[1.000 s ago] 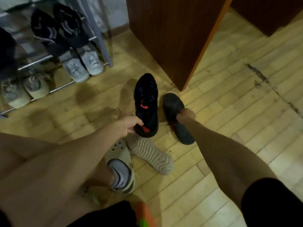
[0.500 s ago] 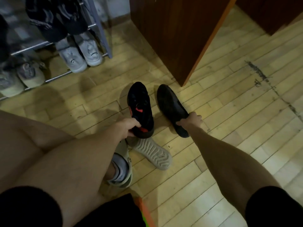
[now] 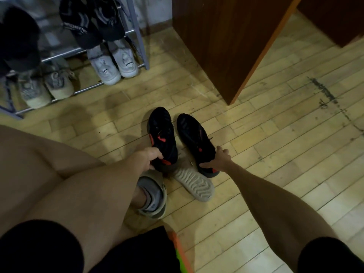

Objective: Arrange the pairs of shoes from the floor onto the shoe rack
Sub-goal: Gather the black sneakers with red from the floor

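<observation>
Two black sneakers with red accents point away from me over the wooden floor. My left hand (image 3: 148,159) grips the heel of the left black sneaker (image 3: 161,133). My right hand (image 3: 218,159) grips the heel of the right black sneaker (image 3: 194,136). A beige shoe (image 3: 194,184) lies sole-up on the floor under their heels. The metal shoe rack (image 3: 137,34) stands at the upper left, holding white sneakers (image 3: 113,64), grey knit sneakers (image 3: 45,87) and black shoes (image 3: 92,22) on the shelf above.
A dark wooden cabinet (image 3: 226,46) stands right of the rack, its corner close to the sneakers' toes. My foot in a grey sock and a beige clog (image 3: 152,198) rests on the floor below my left hand. Bare wooden floor stretches to the right.
The right black sneaker has been turned from sole-up to upright and brought beside the left one. Both now sit parallel, with my hands at their heels.
</observation>
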Demonstrator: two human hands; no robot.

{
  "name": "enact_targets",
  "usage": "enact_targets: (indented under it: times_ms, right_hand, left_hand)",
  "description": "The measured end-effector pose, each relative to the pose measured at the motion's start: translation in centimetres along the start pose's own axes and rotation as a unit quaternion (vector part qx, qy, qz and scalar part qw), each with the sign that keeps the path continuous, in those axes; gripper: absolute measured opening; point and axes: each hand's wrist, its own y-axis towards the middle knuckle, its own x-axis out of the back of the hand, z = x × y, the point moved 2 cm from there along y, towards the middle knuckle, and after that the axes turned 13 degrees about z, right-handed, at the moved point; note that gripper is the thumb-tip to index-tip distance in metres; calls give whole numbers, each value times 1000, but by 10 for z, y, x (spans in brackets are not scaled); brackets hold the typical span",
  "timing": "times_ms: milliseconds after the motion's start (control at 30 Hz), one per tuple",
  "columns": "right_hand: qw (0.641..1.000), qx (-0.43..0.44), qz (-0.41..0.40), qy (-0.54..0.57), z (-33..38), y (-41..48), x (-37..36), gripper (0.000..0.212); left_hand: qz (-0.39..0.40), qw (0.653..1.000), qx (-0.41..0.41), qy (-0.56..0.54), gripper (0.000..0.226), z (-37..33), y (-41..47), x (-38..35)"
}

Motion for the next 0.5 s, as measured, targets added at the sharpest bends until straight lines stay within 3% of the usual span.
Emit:
enact_targets:
  times_ms: [233, 500]
  right_hand:
    - [996, -41, 12, 84, -5, 18, -1, 59]
    - [984, -9, 85, 154, 18, -13, 44, 41]
  left_hand:
    - [1, 1000, -16, 0, 46, -3, -9, 2]
    - [-11, 998, -44, -44, 44, -30, -19, 9]
